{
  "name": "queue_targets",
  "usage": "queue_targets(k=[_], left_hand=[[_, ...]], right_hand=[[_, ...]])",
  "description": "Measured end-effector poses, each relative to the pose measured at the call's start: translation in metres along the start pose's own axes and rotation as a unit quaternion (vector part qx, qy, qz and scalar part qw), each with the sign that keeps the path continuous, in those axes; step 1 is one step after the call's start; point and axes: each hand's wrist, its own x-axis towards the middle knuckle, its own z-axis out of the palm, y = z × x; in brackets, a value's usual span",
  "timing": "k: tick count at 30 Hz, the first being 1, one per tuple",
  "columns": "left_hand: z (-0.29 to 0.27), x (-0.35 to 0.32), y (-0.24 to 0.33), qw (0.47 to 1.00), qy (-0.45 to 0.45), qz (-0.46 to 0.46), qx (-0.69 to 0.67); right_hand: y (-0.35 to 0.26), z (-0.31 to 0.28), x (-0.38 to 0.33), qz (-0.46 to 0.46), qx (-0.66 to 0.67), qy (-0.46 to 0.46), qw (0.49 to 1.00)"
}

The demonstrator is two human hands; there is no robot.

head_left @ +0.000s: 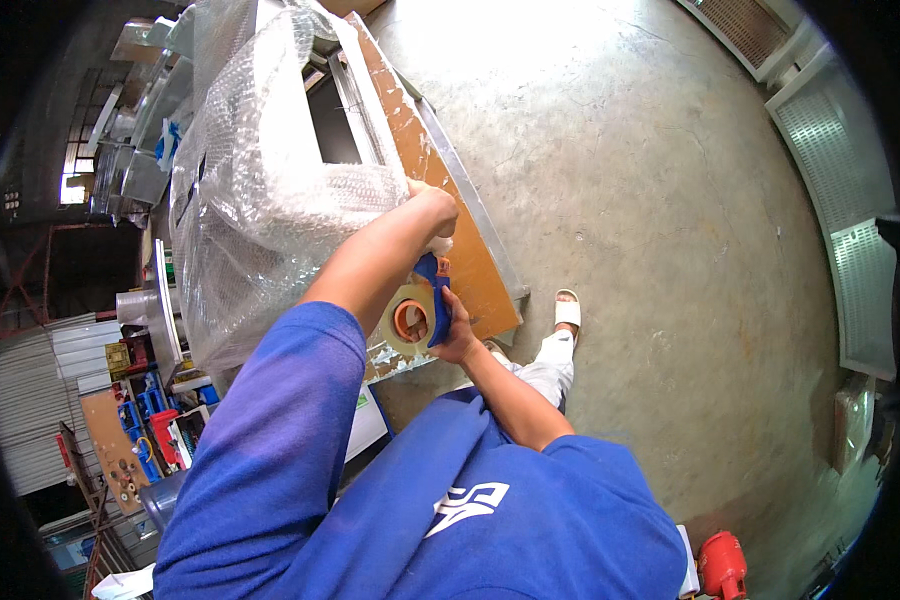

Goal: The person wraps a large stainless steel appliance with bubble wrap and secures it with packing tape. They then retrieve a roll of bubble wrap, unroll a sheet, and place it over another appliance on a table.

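My right hand (457, 330) is wrapped round a blue tape dispenser (438, 312), which carries a wide roll of tape (394, 335) on an orange hub. Just above it, my left hand (434, 212) is closed at the near right corner of a bubble-wrapped piece, apparently on the wrap's edge; its fingertips are mostly hidden. Clear bubble wrap (235, 215) covers most of this piece. A pale frame with a dark rectangular opening (337, 120) shows at its right side. The piece rests on a worn orange-brown tabletop (485, 290).
Tools and blue and red items (155, 425) crowd a board at the left. More wrapped pieces (150, 130) stand at the far left. Perforated metal panels (835, 180) line the right side. A red gas cylinder (722, 563) stands at the lower right on the concrete floor (660, 250).
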Motion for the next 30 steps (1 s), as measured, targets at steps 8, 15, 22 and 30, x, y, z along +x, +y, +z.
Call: queue_targets(k=[8, 15, 22, 30], left_hand=[[0.017, 0.007, 0.018, 0.992, 0.109, -0.011, 0.055], [0.041, 0.006, 0.038, 0.960, 0.230, -0.047, 0.152], [0.080, 0.052, 0.044, 0.898, 0.321, -0.069, 0.294], [0.112, 0.033, 0.047, 0.832, 0.336, -0.053, 0.439]], right_hand=[[0.051, -0.030, 0.042, -0.113, -0.004, -0.015, 0.993], [0.083, -0.064, 0.076, -0.099, -0.038, -0.139, 0.985], [0.095, -0.007, 0.033, -0.113, -0.284, 0.084, 0.949], [0.055, 0.059, 0.010, 0.316, -0.781, 0.040, 0.538]])
